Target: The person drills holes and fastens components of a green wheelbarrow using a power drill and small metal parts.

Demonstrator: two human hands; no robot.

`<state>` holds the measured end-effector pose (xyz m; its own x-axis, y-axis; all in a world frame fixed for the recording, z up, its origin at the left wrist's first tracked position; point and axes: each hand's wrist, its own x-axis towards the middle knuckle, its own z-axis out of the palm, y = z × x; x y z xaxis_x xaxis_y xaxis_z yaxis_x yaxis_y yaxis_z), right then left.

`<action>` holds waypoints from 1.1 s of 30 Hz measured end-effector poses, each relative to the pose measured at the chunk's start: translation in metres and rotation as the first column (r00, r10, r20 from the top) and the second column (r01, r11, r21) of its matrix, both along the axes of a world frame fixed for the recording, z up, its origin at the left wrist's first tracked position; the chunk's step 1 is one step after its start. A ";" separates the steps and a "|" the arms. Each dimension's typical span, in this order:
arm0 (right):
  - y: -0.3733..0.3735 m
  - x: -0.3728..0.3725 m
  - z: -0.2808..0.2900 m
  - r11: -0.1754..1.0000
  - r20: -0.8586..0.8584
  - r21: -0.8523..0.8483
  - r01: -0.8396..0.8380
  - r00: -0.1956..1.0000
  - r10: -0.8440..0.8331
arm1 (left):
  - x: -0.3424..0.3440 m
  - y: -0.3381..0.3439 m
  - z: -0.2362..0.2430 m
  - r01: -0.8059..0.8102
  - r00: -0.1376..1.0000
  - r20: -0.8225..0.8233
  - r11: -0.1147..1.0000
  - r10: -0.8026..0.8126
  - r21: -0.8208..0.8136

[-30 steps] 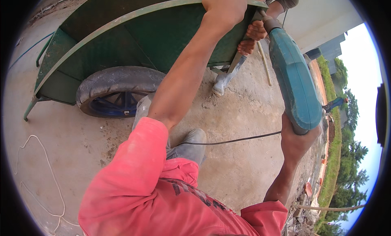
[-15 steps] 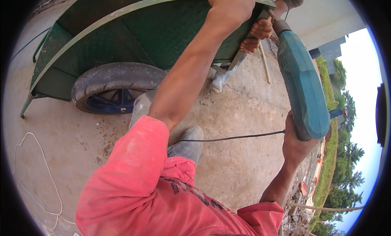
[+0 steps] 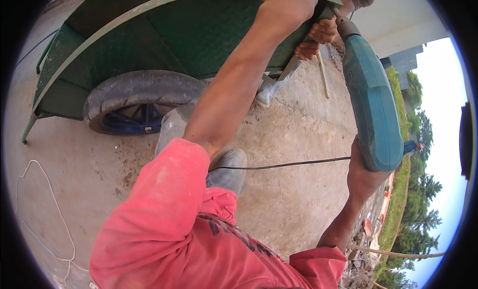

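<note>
My right hand [image 3: 363,172] is wrapped round the handle of a teal power drill [image 3: 374,104], mostly hidden beneath its body. The drill's chuck and bit point up to the corner of a green metal wheelbarrow [image 3: 199,37], tipped on its side. At the top edge my left hand [image 3: 291,5] lies over the barrow's rim; its fingers are hidden or cut off. Just below the drill tip, another person's hands [image 3: 318,37] grip a metal bar [image 3: 291,70] beside the barrow.
The barrow's black tyre [image 3: 144,89] with a blue rim faces me. A black cord [image 3: 284,165] runs from the drill across my knee. A pale cord [image 3: 59,221] lies on the concrete floor [image 3: 284,209] at left. Rubble [image 3: 356,264], grass and trees lie to the right.
The view has shifted slightly, so the barrow and wheel sit a little higher and further left. The drill stays at the corner in my right hand.
</note>
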<state>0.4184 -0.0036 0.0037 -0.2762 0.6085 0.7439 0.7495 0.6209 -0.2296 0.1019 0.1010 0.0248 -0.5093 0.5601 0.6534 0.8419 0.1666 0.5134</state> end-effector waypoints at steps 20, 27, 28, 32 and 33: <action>-0.007 -0.010 0.003 0.995 -0.001 -0.092 -0.045 0.999 0.045 | -0.002 -0.004 -0.001 -0.012 0.999 -0.037 1.000 0.011 -0.021; -0.002 -0.013 -0.014 0.999 -0.123 -0.040 -0.030 0.992 0.025 | -0.004 0.000 0.001 0.045 0.999 -0.019 0.999 -0.045 -0.028; -0.003 -0.013 -0.017 0.999 -0.142 -0.043 -0.019 0.990 0.013 | -0.004 0.001 0.001 0.043 0.999 -0.022 0.999 -0.044 -0.025; 0.005 -0.005 -0.023 0.996 -0.157 -0.088 0.035 0.986 -0.048 | -0.007 0.001 -0.001 0.069 0.998 0.003 0.997 -0.069 -0.036; 0.005 -0.005 -0.024 0.997 -0.131 -0.061 0.052 0.990 -0.059 | -0.006 0.000 -0.002 0.098 0.995 0.007 0.995 -0.098 -0.007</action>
